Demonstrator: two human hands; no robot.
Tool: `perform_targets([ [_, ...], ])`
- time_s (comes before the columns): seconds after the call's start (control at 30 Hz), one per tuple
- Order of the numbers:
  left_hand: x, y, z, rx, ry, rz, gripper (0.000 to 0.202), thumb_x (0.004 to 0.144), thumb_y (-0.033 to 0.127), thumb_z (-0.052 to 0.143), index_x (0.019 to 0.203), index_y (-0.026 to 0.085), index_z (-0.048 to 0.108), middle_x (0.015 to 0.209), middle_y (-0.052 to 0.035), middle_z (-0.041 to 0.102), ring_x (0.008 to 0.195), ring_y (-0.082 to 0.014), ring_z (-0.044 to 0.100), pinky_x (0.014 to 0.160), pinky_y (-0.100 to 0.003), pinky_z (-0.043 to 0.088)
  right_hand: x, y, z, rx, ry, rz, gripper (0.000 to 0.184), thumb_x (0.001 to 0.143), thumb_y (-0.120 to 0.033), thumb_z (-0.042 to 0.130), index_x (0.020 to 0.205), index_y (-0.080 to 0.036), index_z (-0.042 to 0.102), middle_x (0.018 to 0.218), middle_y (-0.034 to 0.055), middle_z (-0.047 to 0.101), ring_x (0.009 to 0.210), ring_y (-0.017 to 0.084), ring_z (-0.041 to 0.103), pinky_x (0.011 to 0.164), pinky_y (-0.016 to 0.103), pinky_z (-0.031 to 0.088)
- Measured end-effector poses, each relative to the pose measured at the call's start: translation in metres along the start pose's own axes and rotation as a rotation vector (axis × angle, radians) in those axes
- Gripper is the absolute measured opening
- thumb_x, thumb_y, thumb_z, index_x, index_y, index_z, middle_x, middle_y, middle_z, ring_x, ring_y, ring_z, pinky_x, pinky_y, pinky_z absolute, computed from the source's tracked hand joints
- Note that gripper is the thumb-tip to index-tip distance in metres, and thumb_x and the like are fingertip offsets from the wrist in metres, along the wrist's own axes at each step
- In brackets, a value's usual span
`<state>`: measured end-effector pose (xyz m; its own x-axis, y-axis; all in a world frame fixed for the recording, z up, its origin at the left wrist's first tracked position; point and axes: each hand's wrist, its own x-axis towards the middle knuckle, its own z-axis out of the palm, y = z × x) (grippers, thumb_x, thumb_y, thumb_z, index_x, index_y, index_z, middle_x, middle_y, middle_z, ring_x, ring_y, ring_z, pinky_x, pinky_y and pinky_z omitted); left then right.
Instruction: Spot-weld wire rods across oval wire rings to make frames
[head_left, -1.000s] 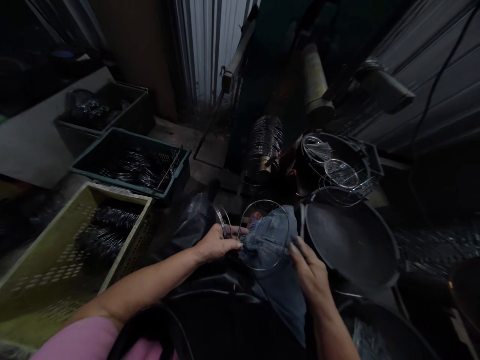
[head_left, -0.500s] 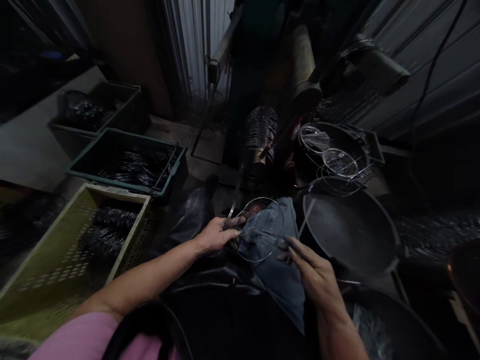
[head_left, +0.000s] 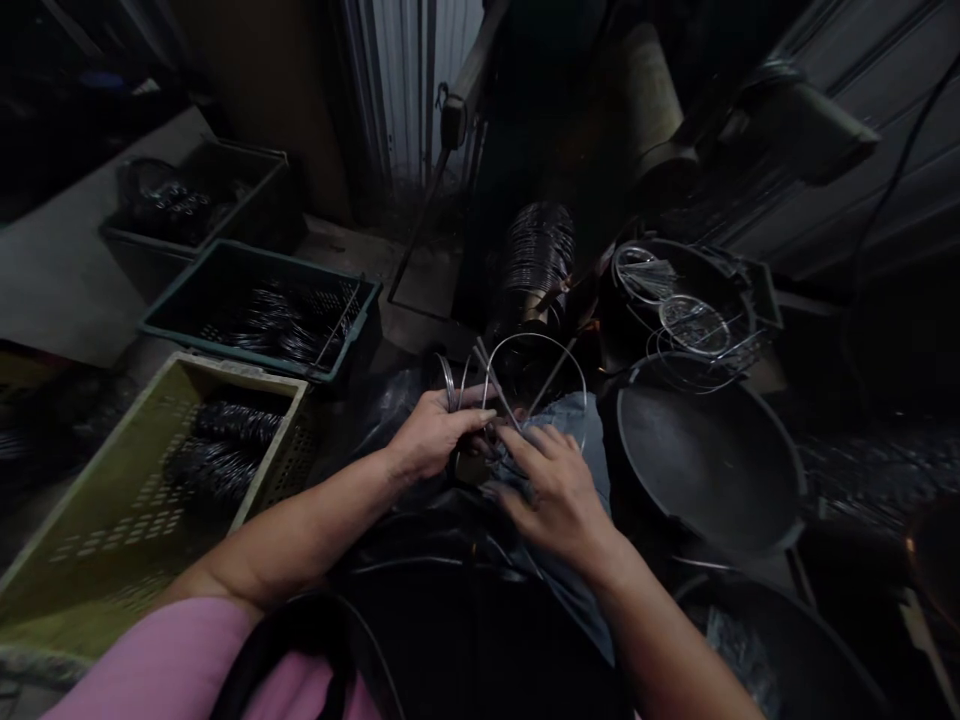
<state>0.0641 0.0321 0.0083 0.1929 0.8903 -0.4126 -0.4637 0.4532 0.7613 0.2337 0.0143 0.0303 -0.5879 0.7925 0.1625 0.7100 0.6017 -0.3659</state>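
My left hand (head_left: 431, 430) is closed on thin metal wire rings; several of these rings (head_left: 449, 382) hang bunched around its fingers. One larger wire ring (head_left: 586, 388) stands upright between my hands, its lower part hidden by the fingers. My right hand (head_left: 559, 490) is in front of the ring, its fingers bent and meeting my left fingertips. Short straight metal rods (head_left: 553, 376) slant up from its fingers and cross the ring; where exactly they are gripped is hidden. Blue denim cloth (head_left: 589, 430) lies over my lap beneath the hands.
A yellow crate (head_left: 112, 470) and a green crate (head_left: 187, 330), both with dark wire pieces, stand at left. Ahead, coiled rings (head_left: 540, 245) sit on a machine's bar. At right are a wide dark pan (head_left: 712, 460) and a basin with wire rings (head_left: 694, 325).
My right hand has moved left and in to meet my left hand. The ring has tipped upright and risen, and the straight rods now point upward.
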Motion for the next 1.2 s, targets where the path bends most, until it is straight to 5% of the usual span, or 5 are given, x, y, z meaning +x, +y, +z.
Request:
perform_targets([
  [0.33, 0.005, 0.017, 0.013, -0.077, 0.025, -0.062, 0.039, 0.063, 0.016, 0.069, 0.102, 0.011, 0.065, 0.060, -0.0017, 0.065, 0.045, -0.0082, 0.054, 0.048, -0.021, 0.045, 0.008, 0.004, -0.002, -0.079, -0.064, -0.037, 0.049, 0.078, -0.016, 0.046, 0.126, -0.010, 0.042, 0.110, 0.0147, 0.055, 0.085, 0.021, 0.058, 0.072, 0.031, 0.049],
  [0.6, 0.018, 0.021, 0.025, -0.082, 0.002, -0.075, 0.041, 0.060, 0.019, 0.072, 0.100, 0.011, 0.066, 0.071, -0.0056, 0.069, 0.054, -0.0117, 0.059, 0.056, -0.025, 0.048, 0.017, 0.019, -0.010, -0.055, -0.051, 0.004, 0.044, 0.080, -0.019, 0.041, 0.123, -0.013, 0.045, 0.107, 0.0154, 0.057, 0.077, 0.020, 0.061, 0.064, 0.030, 0.051],
  [1.2, 0.049, 0.031, 0.037, -0.124, -0.029, 0.016, 0.037, 0.063, 0.016, 0.068, 0.100, 0.010, 0.066, 0.060, -0.0024, 0.064, 0.045, -0.0097, 0.055, 0.050, -0.023, 0.045, 0.048, 0.033, -0.037, -0.090, -0.140, 0.069, 0.041, 0.080, -0.021, 0.043, 0.120, -0.014, 0.048, 0.106, 0.0127, 0.056, 0.081, 0.021, 0.061, 0.066, 0.030, 0.050],
])
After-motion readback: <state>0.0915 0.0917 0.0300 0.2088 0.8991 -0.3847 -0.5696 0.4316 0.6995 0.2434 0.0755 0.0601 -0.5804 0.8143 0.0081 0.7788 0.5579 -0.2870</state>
